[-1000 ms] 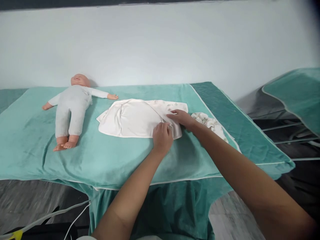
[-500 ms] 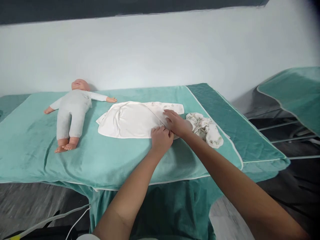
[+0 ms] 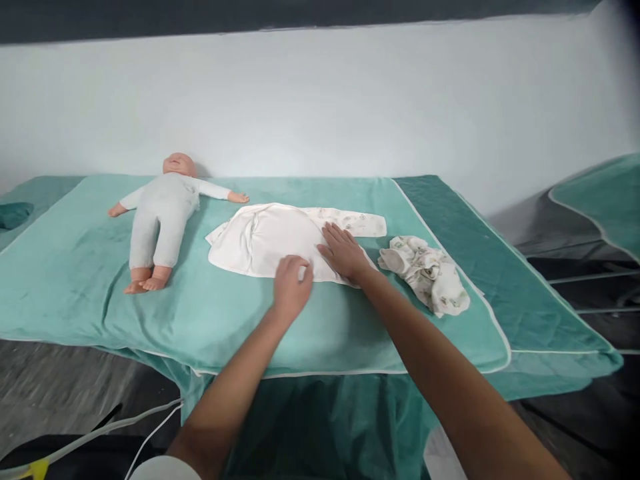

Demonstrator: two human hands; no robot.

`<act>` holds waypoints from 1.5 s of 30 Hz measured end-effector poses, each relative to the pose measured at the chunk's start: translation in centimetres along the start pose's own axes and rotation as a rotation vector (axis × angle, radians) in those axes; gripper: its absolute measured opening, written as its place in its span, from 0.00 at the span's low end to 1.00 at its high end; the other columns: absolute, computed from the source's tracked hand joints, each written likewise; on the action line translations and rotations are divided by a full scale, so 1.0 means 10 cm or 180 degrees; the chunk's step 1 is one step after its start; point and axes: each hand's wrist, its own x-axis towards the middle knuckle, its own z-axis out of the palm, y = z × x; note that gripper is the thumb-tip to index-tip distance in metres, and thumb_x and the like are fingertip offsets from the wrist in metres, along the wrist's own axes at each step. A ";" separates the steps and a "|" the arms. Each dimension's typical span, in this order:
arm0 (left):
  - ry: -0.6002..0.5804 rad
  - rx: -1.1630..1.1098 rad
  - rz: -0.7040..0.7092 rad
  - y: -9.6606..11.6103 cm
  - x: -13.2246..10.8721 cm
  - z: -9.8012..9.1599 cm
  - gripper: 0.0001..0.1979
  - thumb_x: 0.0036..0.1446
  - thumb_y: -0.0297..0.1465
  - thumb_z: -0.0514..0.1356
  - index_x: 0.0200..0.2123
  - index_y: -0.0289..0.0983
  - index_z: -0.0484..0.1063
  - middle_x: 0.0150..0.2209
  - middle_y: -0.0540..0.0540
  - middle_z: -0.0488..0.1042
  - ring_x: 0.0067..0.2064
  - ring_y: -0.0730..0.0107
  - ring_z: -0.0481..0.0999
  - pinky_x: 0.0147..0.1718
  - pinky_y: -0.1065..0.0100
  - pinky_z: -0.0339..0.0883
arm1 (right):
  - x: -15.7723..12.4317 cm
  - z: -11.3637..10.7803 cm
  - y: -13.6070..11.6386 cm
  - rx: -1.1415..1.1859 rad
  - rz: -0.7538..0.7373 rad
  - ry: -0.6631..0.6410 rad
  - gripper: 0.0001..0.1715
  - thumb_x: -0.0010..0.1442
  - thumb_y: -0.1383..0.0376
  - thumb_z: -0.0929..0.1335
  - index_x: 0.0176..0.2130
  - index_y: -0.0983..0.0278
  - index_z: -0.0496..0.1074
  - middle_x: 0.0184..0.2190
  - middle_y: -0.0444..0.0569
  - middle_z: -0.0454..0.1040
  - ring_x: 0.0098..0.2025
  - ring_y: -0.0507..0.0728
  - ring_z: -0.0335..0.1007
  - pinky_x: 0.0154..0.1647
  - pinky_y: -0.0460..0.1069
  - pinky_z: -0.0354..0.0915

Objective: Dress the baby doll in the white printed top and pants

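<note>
A white baby garment (image 3: 265, 240) with a printed sleeve lies spread out on the green cover. My right hand (image 3: 345, 253) rests flat on its right part, fingers stretched out. Over its near edge is my left hand (image 3: 293, 283), loosely curled, a gap showing between thumb and forefinger and nothing seen in it. Whether the left fingertips touch the cloth I cannot tell. To the right of the garment lies a bunched printed baby cloth (image 3: 425, 273), apart from both hands.
A baby doll (image 3: 165, 213) in white lies on its back at the left, arms spread. The green cover (image 3: 225, 327) hangs over the table's front edge. Behind stands a white wall (image 3: 320, 100). A pale tube (image 3: 110, 430) runs at lower left, and metal bars (image 3: 595, 277) show at right.
My left hand has moved left along the garment's near edge, off the spot beside my right hand. The right hand has flattened on the cloth. The view has shifted slightly.
</note>
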 end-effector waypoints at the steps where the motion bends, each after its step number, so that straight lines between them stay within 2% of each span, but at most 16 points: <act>1: 0.0025 0.0228 -0.0032 -0.14 0.01 -0.16 0.06 0.67 0.28 0.57 0.43 0.40 0.73 0.46 0.43 0.77 0.51 0.62 0.74 0.53 0.61 0.67 | 0.00 -0.01 0.00 -0.0026 0.0026 -0.0059 0.39 0.73 0.52 0.56 0.72 0.70 0.58 0.76 0.60 0.52 0.78 0.66 0.44 0.77 0.65 0.45; 3: 0.0118 0.0838 -0.0187 -0.41 0.03 -0.48 0.11 0.65 0.29 0.58 0.49 0.40 0.74 0.54 0.39 0.75 0.58 0.55 0.71 0.58 0.56 0.64 | 0.00 -0.04 -0.06 -0.0092 0.0156 -0.0124 0.38 0.73 0.53 0.56 0.73 0.71 0.57 0.76 0.61 0.51 0.78 0.67 0.44 0.77 0.67 0.45; 5: 0.0188 0.1373 -0.0428 -0.63 0.05 -0.73 0.16 0.64 0.32 0.61 0.54 0.38 0.72 0.59 0.36 0.72 0.61 0.48 0.68 0.58 0.52 0.62 | 0.02 -0.03 -0.22 -0.0192 0.0275 -0.0037 0.38 0.73 0.56 0.56 0.72 0.74 0.57 0.76 0.64 0.50 0.78 0.69 0.43 0.76 0.69 0.44; 8: 0.0145 0.1783 -0.0640 -0.79 0.04 -0.91 0.16 0.63 0.36 0.63 0.52 0.38 0.73 0.56 0.37 0.75 0.59 0.45 0.69 0.54 0.51 0.62 | 0.12 0.07 -0.63 -0.0176 0.0018 0.0048 0.36 0.73 0.60 0.55 0.72 0.74 0.58 0.76 0.64 0.51 0.78 0.67 0.43 0.77 0.66 0.43; 11: 0.0002 0.2012 -0.0553 -0.81 0.01 -0.92 0.08 0.65 0.36 0.60 0.42 0.39 0.75 0.46 0.40 0.78 0.53 0.48 0.72 0.52 0.52 0.61 | 0.36 0.22 -1.06 0.0072 -0.0234 -0.0230 0.35 0.74 0.59 0.53 0.72 0.73 0.58 0.75 0.61 0.52 0.78 0.65 0.46 0.76 0.63 0.46; 15: -0.0057 0.2068 -0.0395 -0.78 -0.04 -0.89 0.09 0.68 0.34 0.56 0.36 0.39 0.73 0.40 0.41 0.78 0.48 0.51 0.73 0.48 0.54 0.60 | 0.84 0.38 -1.39 0.0210 -0.0159 -0.0290 0.36 0.74 0.60 0.51 0.72 0.74 0.57 0.76 0.61 0.51 0.78 0.65 0.45 0.77 0.63 0.45; 20: -0.0107 0.2014 -0.0231 -0.79 -0.08 -0.88 0.13 0.69 0.34 0.56 0.31 0.40 0.74 0.35 0.43 0.79 0.44 0.54 0.74 0.45 0.55 0.57 | 1.28 0.48 -1.45 0.0269 -0.0221 -0.0174 0.33 0.74 0.61 0.53 0.69 0.72 0.61 0.73 0.61 0.59 0.76 0.65 0.50 0.75 0.63 0.47; 26: -0.0046 0.2035 -0.0228 -0.80 -0.05 -0.84 0.18 0.72 0.36 0.53 0.30 0.40 0.75 0.32 0.44 0.80 0.41 0.56 0.75 0.42 0.55 0.55 | 1.46 0.55 -1.41 0.0274 -0.0194 -0.0075 0.31 0.72 0.65 0.53 0.66 0.73 0.65 0.70 0.64 0.63 0.75 0.67 0.52 0.74 0.64 0.47; 31: 0.0095 0.2034 -0.0321 -0.82 -0.05 -0.83 0.17 0.72 0.36 0.52 0.31 0.40 0.73 0.34 0.43 0.80 0.43 0.55 0.75 0.42 0.56 0.55 | 1.38 0.55 -1.45 0.0308 -0.0155 0.0007 0.33 0.72 0.64 0.53 0.68 0.73 0.63 0.71 0.64 0.62 0.75 0.68 0.50 0.74 0.65 0.46; 36: 0.0097 0.1928 -0.0353 -0.80 -0.06 -0.83 0.11 0.69 0.39 0.57 0.35 0.40 0.72 0.37 0.44 0.79 0.44 0.54 0.74 0.44 0.55 0.56 | 1.08 0.50 -1.59 0.0203 -0.0074 -0.0070 0.38 0.72 0.61 0.53 0.73 0.79 0.54 0.75 0.65 0.52 0.77 0.68 0.46 0.76 0.62 0.45; 40: 0.0085 0.1807 -0.0249 -0.81 -0.07 -0.82 0.04 0.66 0.30 0.59 0.43 0.40 0.72 0.42 0.44 0.80 0.46 0.54 0.75 0.45 0.55 0.56 | 0.82 0.43 -1.73 0.0236 -0.0188 -0.0241 0.38 0.73 0.60 0.54 0.72 0.80 0.54 0.76 0.66 0.49 0.78 0.69 0.43 0.76 0.62 0.45; 45: 0.0392 0.1784 -0.0156 -0.89 -0.10 -0.80 0.05 0.67 0.27 0.56 0.40 0.40 0.72 0.39 0.43 0.79 0.43 0.55 0.75 0.45 0.56 0.57 | 0.50 0.36 -1.85 0.0320 -0.0414 -0.0326 0.37 0.74 0.59 0.54 0.72 0.81 0.55 0.75 0.67 0.50 0.78 0.68 0.44 0.77 0.61 0.46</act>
